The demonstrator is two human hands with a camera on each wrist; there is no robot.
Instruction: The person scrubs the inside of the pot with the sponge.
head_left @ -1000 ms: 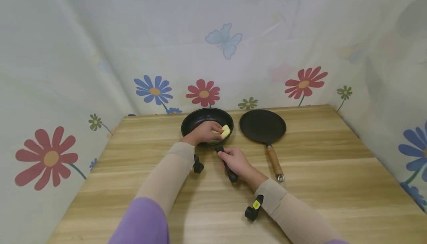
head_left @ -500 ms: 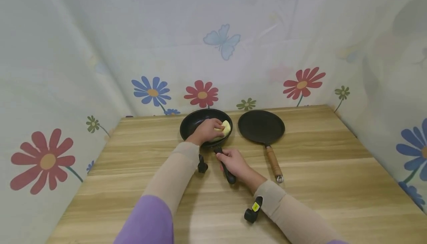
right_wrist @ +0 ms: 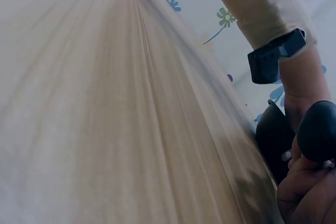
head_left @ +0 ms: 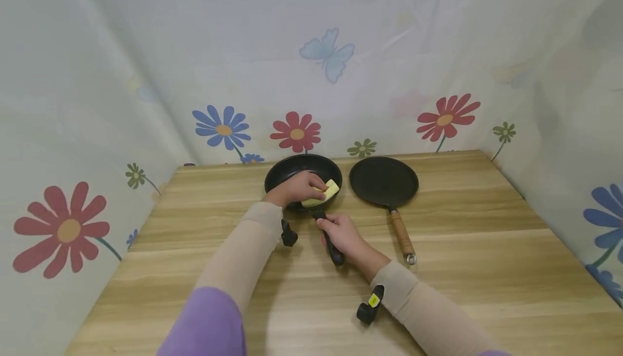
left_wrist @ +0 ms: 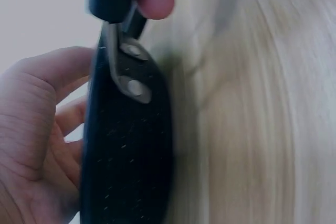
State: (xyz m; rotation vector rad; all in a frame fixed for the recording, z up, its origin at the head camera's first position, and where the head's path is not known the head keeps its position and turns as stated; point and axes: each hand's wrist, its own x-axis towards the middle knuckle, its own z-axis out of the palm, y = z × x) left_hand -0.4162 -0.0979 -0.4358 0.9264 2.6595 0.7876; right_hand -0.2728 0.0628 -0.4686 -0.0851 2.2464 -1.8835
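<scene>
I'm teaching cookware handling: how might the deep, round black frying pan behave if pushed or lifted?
The deep, round black frying pan looks stiff, its outline evenly curved. Pushed, it might slide rather than tip, being low and wide, though the right hand gripping its black handle may restrain it. Lifted, it may feel front-heavy, its bulk at one end.

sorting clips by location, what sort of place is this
Probably a staged set, perhaps for filming: a flower-printed backdrop lines the back and sides of a wood-grain table with a deep pan and flat pan, and black devices are worn at both wrists.
</scene>
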